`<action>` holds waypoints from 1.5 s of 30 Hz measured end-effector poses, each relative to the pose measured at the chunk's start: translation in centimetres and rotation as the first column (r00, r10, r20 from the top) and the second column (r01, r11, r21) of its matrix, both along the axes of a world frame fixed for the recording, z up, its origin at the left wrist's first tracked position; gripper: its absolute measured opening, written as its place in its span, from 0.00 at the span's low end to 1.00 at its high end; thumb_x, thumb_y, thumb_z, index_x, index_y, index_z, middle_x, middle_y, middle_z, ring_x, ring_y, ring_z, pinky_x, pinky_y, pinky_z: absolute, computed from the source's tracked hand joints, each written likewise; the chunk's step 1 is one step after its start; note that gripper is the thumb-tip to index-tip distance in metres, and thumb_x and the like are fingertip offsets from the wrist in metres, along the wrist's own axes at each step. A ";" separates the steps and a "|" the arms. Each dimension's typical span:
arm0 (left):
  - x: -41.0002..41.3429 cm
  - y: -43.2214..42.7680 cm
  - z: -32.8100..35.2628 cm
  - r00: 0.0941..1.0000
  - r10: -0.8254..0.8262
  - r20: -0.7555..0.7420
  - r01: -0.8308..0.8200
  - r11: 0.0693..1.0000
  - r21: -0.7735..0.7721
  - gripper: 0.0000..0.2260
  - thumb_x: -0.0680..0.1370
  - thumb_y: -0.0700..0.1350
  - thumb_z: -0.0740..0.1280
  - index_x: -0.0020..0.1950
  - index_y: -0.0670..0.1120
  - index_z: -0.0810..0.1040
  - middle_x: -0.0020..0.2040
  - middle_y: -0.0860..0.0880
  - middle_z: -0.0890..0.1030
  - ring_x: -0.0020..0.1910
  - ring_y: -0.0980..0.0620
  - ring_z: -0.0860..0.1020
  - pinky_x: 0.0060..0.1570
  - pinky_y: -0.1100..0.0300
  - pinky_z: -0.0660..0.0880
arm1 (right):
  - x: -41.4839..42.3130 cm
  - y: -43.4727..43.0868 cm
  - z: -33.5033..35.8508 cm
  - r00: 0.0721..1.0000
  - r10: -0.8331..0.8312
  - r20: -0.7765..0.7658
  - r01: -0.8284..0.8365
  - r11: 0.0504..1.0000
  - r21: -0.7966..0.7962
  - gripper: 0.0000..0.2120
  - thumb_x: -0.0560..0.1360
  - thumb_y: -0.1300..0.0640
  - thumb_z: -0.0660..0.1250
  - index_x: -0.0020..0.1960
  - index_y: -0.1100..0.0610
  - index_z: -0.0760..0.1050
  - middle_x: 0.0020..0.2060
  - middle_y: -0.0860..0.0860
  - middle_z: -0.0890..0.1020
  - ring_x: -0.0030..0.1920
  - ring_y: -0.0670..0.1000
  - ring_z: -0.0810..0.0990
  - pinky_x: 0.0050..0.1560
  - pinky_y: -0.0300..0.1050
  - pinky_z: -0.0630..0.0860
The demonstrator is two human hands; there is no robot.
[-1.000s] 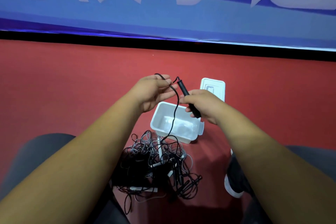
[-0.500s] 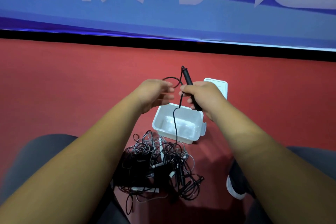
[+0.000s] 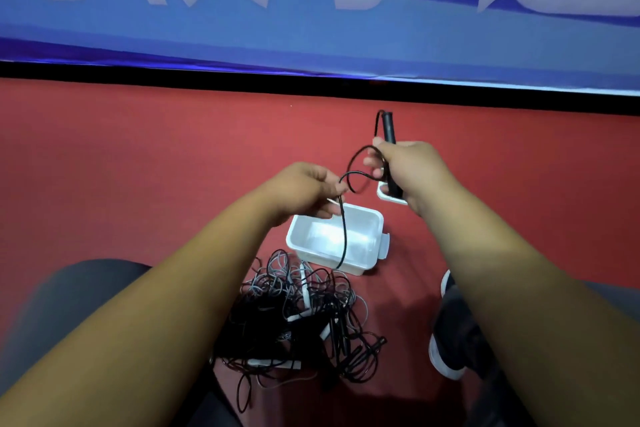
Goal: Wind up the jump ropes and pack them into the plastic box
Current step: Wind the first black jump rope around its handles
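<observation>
My right hand (image 3: 410,172) grips a black jump rope handle (image 3: 388,126) that points up and away from me. The handle's black cord (image 3: 343,232) loops between my hands and drops down over the open white plastic box (image 3: 372,220) into the pile. My left hand (image 3: 304,191) pinches this cord just above the box. A tangled pile of black and grey jump ropes (image 3: 301,315) with white handles lies on the red floor, right in front of the box.
The box's white lid (image 3: 386,194) lies on the floor behind the box, mostly hidden by my right hand. My knees and a dark shoe (image 3: 450,329) frame the pile. A blue banner (image 3: 311,10) stands along the far edge of the floor.
My right hand has lifted the handle up and to the right. A loop of cord has formed between my hands, and my left hand has dropped slightly towards the box.
</observation>
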State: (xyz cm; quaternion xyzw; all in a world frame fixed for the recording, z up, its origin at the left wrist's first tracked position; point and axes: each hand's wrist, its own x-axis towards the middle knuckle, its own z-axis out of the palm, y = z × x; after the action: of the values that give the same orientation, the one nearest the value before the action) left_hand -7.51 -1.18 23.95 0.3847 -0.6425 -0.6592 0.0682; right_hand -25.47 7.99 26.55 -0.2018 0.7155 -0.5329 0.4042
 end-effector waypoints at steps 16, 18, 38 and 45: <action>-0.3 -2.0 2.4 0.725 0.647 -0.238 -0.446 0.704 0.553 0.03 0.83 0.40 0.68 0.52 0.41 0.80 0.35 0.46 0.83 0.38 0.50 0.87 0.45 0.53 0.86 | 4.7 1.4 -5.0 0.964 0.181 0.196 -0.217 0.959 0.181 0.12 0.77 0.53 0.77 0.58 0.55 0.83 0.51 0.53 0.83 0.45 0.51 0.81 0.37 0.44 0.79; 0.0 -2.4 2.3 0.668 0.704 -0.243 -0.504 0.668 0.548 0.02 0.83 0.39 0.68 0.53 0.41 0.79 0.36 0.46 0.83 0.38 0.50 0.87 0.45 0.52 0.86 | 5.0 1.6 -4.8 0.958 0.226 0.178 -0.252 0.958 0.139 0.10 0.76 0.54 0.78 0.55 0.55 0.84 0.48 0.52 0.85 0.40 0.51 0.77 0.34 0.43 0.75; -0.9 1.9 -2.0 0.960 -0.222 0.174 0.231 0.972 -0.037 0.12 0.80 0.34 0.68 0.58 0.48 0.84 0.54 0.49 0.86 0.48 0.52 0.81 0.52 0.55 0.76 | 2.3 0.1 1.3 0.998 -0.056 -0.003 0.055 0.994 -0.089 0.12 0.76 0.54 0.78 0.52 0.62 0.84 0.39 0.53 0.89 0.30 0.47 0.71 0.29 0.42 0.68; -1.1 1.7 -1.3 0.995 -0.096 0.039 0.101 0.981 -0.164 0.08 0.82 0.39 0.70 0.56 0.35 0.82 0.48 0.43 0.87 0.42 0.52 0.82 0.46 0.60 0.78 | 0.0 0.1 1.2 0.995 -0.096 0.008 0.097 0.987 -0.131 0.11 0.79 0.51 0.75 0.54 0.59 0.83 0.44 0.53 0.89 0.30 0.46 0.74 0.30 0.41 0.73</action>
State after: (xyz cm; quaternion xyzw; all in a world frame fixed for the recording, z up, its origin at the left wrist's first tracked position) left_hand -8.58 0.56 22.69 0.3555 -0.7142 -0.6002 0.0574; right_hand -25.43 8.07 27.72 -0.1926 0.6877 -0.5978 0.3643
